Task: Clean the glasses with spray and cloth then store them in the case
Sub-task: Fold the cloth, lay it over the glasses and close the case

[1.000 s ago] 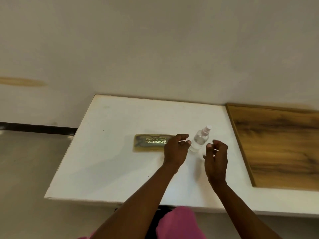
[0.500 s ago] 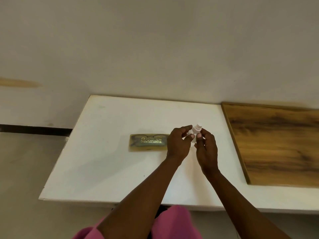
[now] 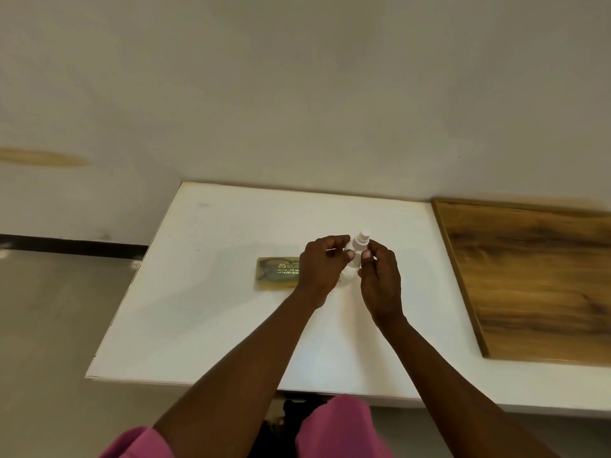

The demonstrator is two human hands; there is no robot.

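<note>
Hands meeting over middle of flat white surface (image 3: pixel 205 292). Small clear plastic spray bottle (image 3: pixel 355 251) with white nozzle, roughly upright, between both hands, lower part hidden behind them; cannot tell whether lifted or resting. Left hand (image 3: pixel 322 269) curled round bottle body, thumb and fingers pinching it. Right hand (image 3: pixel 380 279) pinching bottle neck just below nozzle, fingertips (image 3: pixel 366 254) pressed on it. Yellowish translucent rectangular glasses case (image 3: pixel 276 272) with gold lettering lying flat just left of left hand, right end covered by it; dark frame dimly visible inside. Brown wood-grain board (image 3: pixel 535 282) at right of surface. Pink sleeves (image 3: pixel 337 428) at bottom edge.
</note>
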